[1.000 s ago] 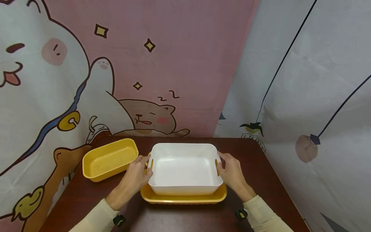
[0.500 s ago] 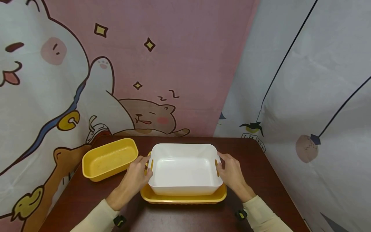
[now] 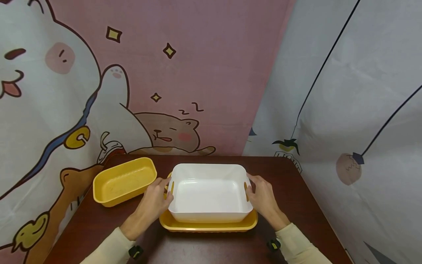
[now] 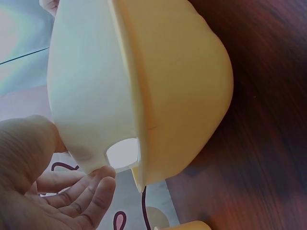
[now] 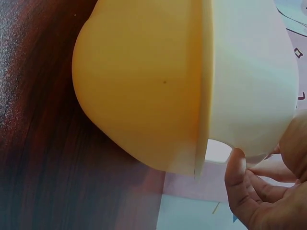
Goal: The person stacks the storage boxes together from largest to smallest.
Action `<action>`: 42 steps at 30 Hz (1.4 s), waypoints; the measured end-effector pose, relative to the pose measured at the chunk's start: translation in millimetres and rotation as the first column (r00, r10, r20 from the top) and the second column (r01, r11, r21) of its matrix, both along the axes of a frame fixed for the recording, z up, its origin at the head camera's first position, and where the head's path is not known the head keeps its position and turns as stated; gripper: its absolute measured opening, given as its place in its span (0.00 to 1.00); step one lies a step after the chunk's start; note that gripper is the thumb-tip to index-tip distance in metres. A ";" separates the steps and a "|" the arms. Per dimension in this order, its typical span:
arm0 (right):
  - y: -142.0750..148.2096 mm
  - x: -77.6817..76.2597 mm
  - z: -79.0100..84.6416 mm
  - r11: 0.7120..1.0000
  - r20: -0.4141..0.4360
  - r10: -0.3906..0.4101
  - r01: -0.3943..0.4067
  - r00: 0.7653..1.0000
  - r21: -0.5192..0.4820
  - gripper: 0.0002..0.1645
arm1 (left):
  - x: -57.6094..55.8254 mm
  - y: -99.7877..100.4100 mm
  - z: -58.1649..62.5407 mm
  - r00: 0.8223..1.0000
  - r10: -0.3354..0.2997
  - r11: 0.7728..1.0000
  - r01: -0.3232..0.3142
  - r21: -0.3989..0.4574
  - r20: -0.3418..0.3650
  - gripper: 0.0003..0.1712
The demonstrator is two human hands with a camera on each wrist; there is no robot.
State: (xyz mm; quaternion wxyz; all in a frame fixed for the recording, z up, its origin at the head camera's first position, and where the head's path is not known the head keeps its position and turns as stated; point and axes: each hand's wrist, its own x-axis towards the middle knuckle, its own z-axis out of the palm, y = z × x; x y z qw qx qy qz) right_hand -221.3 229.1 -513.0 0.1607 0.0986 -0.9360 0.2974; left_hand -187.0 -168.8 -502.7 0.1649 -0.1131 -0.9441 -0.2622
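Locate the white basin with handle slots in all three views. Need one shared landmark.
Head: white basin lower middle, between the left hand and right hand.
Left wrist: upper left, pale wall with slot.
Right wrist: upper right, pale wall with slot.
Shared landmark: the yellow basin beneath it, its rim bordering the white in every view.

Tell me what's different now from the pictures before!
Nothing has visibly moved, and nothing was grabbed or let go. The left hand and right hand still hold the white bin by its ends, above the lower yellow bin. The other yellow bin stayed put too.
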 end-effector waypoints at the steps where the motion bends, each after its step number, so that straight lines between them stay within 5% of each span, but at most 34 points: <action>1: -0.1 -0.2 -0.4 1.000 0.002 0.000 0.000 1.000 0.002 0.30 | 0.0 0.1 -0.1 1.000 0.003 1.000 -0.003 -0.001 0.004 0.29; 42: -0.5 1.5 18.8 0.993 0.107 -0.075 0.064 0.991 0.100 0.29 | 1.2 -8.7 5.2 0.996 0.068 0.997 -0.066 -0.027 0.065 0.28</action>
